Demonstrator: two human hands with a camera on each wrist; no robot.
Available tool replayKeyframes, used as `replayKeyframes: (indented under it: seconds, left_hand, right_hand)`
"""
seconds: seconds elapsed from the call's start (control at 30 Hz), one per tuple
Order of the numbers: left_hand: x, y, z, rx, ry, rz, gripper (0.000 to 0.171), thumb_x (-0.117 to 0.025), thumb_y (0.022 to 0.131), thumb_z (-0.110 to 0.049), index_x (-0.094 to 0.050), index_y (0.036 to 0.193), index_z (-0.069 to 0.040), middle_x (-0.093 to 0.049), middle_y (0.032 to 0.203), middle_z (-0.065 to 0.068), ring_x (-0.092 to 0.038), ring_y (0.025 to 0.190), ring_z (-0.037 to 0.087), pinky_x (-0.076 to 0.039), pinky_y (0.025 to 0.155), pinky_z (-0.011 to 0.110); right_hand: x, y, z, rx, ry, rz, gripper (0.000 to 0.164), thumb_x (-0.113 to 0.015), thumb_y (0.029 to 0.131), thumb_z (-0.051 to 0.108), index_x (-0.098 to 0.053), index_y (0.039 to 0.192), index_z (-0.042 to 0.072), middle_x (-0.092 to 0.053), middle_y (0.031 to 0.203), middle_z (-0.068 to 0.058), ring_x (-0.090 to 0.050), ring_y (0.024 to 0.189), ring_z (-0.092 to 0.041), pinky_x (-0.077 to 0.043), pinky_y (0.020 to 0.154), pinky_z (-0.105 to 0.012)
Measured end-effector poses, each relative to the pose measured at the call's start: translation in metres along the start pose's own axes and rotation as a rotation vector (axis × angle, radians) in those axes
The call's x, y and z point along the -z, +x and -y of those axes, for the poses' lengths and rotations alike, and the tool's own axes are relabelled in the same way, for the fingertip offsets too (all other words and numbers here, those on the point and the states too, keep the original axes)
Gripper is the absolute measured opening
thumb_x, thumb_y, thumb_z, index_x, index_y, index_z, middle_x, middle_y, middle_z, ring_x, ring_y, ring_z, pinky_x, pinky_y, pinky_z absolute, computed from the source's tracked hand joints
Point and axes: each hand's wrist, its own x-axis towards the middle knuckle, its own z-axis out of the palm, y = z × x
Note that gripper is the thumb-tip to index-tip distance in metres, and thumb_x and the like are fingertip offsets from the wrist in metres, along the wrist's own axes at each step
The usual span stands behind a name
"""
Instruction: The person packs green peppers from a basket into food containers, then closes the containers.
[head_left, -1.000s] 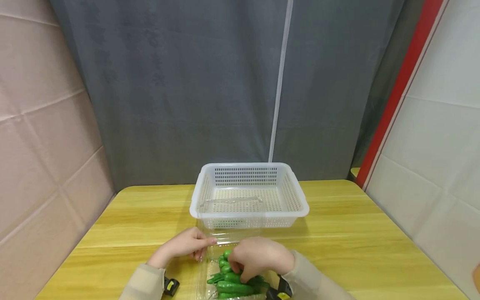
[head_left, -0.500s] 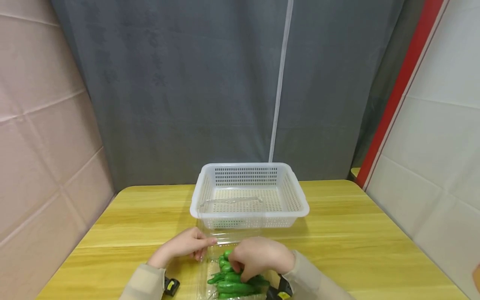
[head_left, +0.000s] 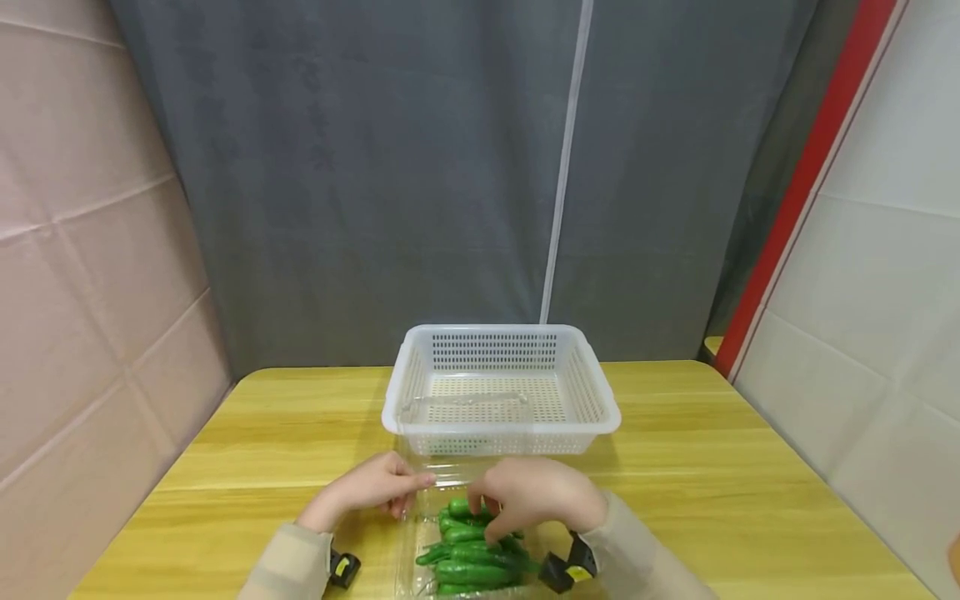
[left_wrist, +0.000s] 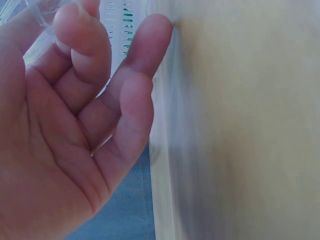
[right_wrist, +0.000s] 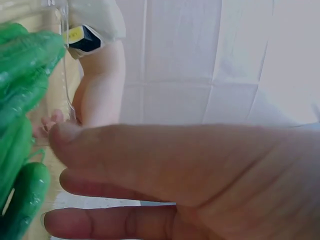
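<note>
Several glossy green peppers (head_left: 472,574) lie side by side in a clear plastic clamshell box (head_left: 406,554) at the front of the table. My left hand (head_left: 378,485) pinches the box's left edge near the hinge; in the left wrist view, clear plastic shows by its thumb and index finger. Over the far peppers hovers my right hand (head_left: 538,493), thumb and fingers bent and apart. The right wrist view shows that hand (right_wrist: 175,162) beside the peppers (right_wrist: 20,75) with nothing between its digits. Part of the pile is hidden under the hand.
A white perforated basket (head_left: 604,417) stands just beyond the box. The box's raised clear lid (head_left: 465,425) overlaps the basket's front in the head view. Yellow wooden table (head_left: 697,483) surrounds them, with a grey curtain (head_left: 375,183) behind.
My right hand has shifted slightly away from me and to the right, its fingers spreading off the peppers, and more of the pile shows. The left hand keeps its place on the box edge.
</note>
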Motion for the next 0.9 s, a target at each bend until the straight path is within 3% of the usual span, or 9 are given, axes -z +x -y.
replayKeyframes:
  seconds: [0.13,0.27,0.5,0.7,0.9]
  left_hand:
    - [0.001,-0.002,0.001,0.0,0.015,0.001,0.053,-0.055,0.099,-0.041,-0.062,0.057,-0.007,-0.055,0.047,-0.003,-0.042,0.041,0.01,-0.035,0.04,0.02]
    - [0.001,-0.001,0.002,0.005,0.025,0.01,0.053,-0.054,0.098,-0.042,-0.063,0.058,-0.01,-0.056,0.048,-0.003,-0.043,0.041,0.01,-0.036,0.041,0.02]
    - [0.003,-0.001,-0.002,0.01,0.034,-0.005,0.052,-0.055,0.098,-0.041,-0.063,0.058,-0.009,-0.056,0.048,-0.003,-0.046,0.042,0.009,-0.039,0.042,0.022]
    - [0.003,0.0,-0.002,-0.001,0.047,-0.007,0.054,-0.055,0.098,-0.043,-0.063,0.057,-0.009,-0.056,0.047,-0.004,-0.044,0.041,0.01,-0.037,0.041,0.021]
    - [0.0,0.002,-0.002,-0.001,0.054,-0.001,0.053,-0.054,0.098,-0.044,-0.063,0.056,-0.012,-0.057,0.048,-0.003,-0.042,0.041,0.01,-0.036,0.041,0.02]
  right_hand:
    - [0.004,0.0,-0.003,0.015,0.046,-0.006,0.027,-0.079,0.079,0.026,-0.069,0.102,0.017,-0.061,0.08,0.013,-0.052,0.067,0.002,-0.044,0.061,-0.015]
    - [0.007,-0.004,-0.006,0.061,0.081,-0.066,0.023,-0.077,0.08,0.02,-0.07,0.101,0.014,-0.061,0.082,0.012,-0.053,0.071,0.001,-0.044,0.064,-0.014]
    - [0.019,-0.011,-0.015,0.233,0.005,-0.274,0.002,-0.07,0.088,0.013,-0.071,0.088,0.014,-0.063,0.081,0.014,-0.054,0.073,0.006,-0.043,0.071,-0.009]
    - [0.038,-0.023,-0.023,0.345,-0.109,-0.493,0.006,-0.068,0.092,0.019,-0.071,0.089,0.015,-0.066,0.083,0.012,-0.058,0.077,0.003,-0.046,0.076,-0.018]
    - [0.068,-0.038,-0.038,0.382,-0.094,-0.63,0.005,-0.07,0.09,0.009,-0.071,0.093,0.012,-0.068,0.088,0.006,-0.06,0.079,-0.004,-0.049,0.073,-0.025]
